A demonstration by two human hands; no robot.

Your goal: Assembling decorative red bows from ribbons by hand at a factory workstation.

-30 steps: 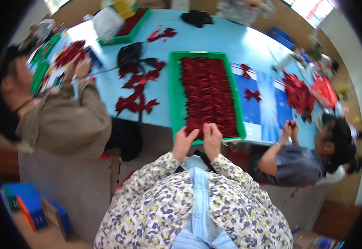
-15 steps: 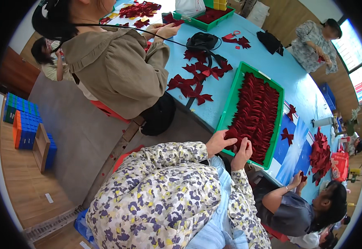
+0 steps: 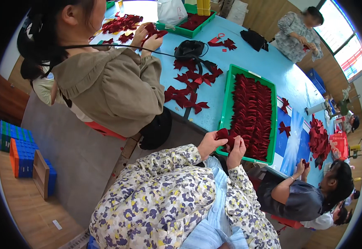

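Observation:
Between my two hands is a dark red fabric bow, held over the near left corner of a green tray. My left hand pinches one side of the bow, its fingers closed. My right hand is closed on the other side, thumb and fingers together. Rows of dark red bows stand packed tightly in the tray, just beyond my hands. The part of the bow behind my fingers is hidden.
Loose bows and a black pouch with a cord lie left of the tray on the blue table. A heap of dark red bows is at the right. Co-workers sit on both sides, one with a brown sleeve close by.
The bow has come up between my fingers and shows more clearly, with my hands slightly lifted from the packed rows. The whole view has shifted a little.

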